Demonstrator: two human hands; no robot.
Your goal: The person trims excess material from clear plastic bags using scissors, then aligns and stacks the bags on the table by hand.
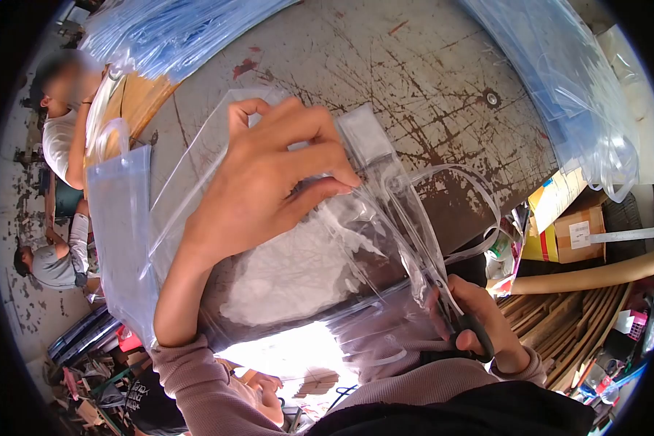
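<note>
My left hand (269,171) is over a clear plastic bag (298,272), its thumb and a finger pinched on the bag's film and the other fingers curled above. A clear looped handle (487,190) reaches out from the bag to the right. Near the table's front edge, my right hand (490,314) grips black-handled scissors (475,336). Their blades point up and away from me, against the bag's right edge. Whether film lies between the blades I cannot make out.
The bag rests on a scratched, worn table (443,80). Stacks of bluish clear plastic lie at the back left (189,36) and right (559,80). Another clear bag (120,218) hangs at left. Cardboard boxes (581,236) stand right. Several people are on the left and below.
</note>
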